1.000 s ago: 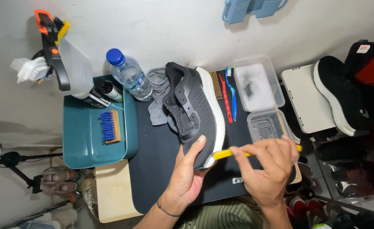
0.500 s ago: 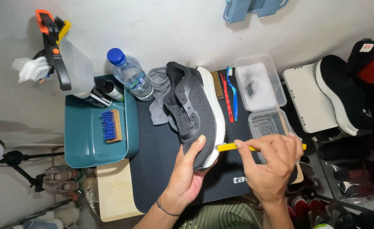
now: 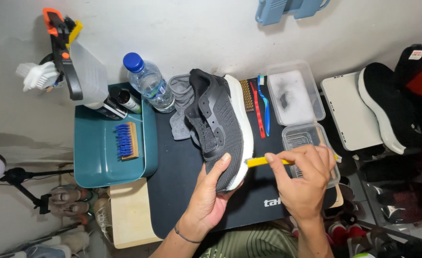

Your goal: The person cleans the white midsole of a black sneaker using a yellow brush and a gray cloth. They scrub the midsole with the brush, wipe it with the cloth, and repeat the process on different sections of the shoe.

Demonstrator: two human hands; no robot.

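In the head view, a grey knit shoe (image 3: 220,126) with a white sole is being steadied on its side on a black mat (image 3: 177,186) that is spread over the worktop. The toe end is being cupped by the left hand (image 3: 210,198), whose grip is closed on the shoe with the thumb laid over the knit. The shoe's long axis is running from that hand away toward the wall, heel farthest off. A yellow-handled brush (image 3: 261,162) is being pinched in the closed grip of the right hand (image 3: 302,179); its handle is lying crosswise to the shoe, and its tip is being pressed against the white sole edge near the toe. The shoe thus lies to the left of the right hand and is touched by both hands, the left being the nearer.

One water bottle (image 3: 146,81), one teal tray (image 3: 89,162) with one blue-bristled brush (image 3: 126,141), two clear plastic tubs (image 3: 294,91), and three more brushes (image 3: 259,107) beside the shoe are being counted.
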